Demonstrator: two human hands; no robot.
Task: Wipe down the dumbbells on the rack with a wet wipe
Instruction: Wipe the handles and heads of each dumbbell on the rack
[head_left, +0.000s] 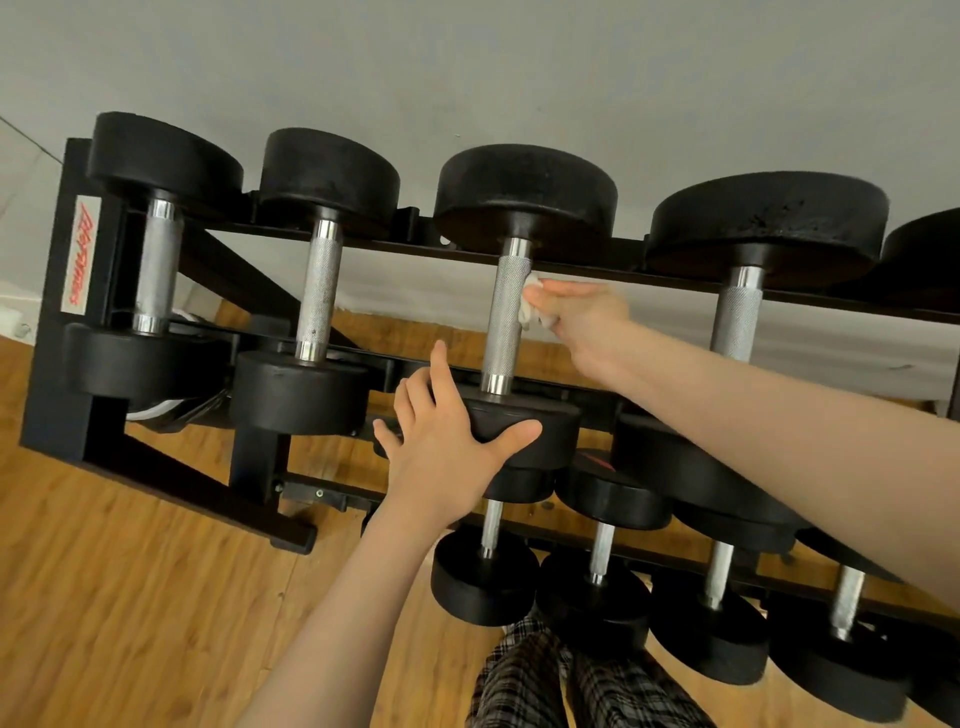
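A: Head view: what fills it, biggest thing first?

B: A black rack (67, 364) runs from nine o'clock across to three, standing on a wooden floor (130, 597). Its top row carries four dumbbells, and smaller ones sit on the lower row toward five o'clock.

A: Which one is the person on?

B: The third dumbbell (506, 317), near the centre. The left hand (447, 447) lies spread on its near head, fingers fairly straight and thumb hooked over the front edge, pressing rather than gripping. The right hand (576, 317), at about one o'clock from centre, has its fingers curled round a crumpled white wipe (532, 304) and holds it against the right side of the knurled handle (506, 322).

A: How would that weight behave?

B: Probably heavy and rigid, so it should sit firm in its cradle, though the round heads could let it roll, and a bracing palm seems sensible. The knurling looks rough and may snag or shred a soft, damp wipe. The chrome collars likely feel slick.

A: Best place to hold?

B: The near head for steadying, with the wipe wrapped round the handle.
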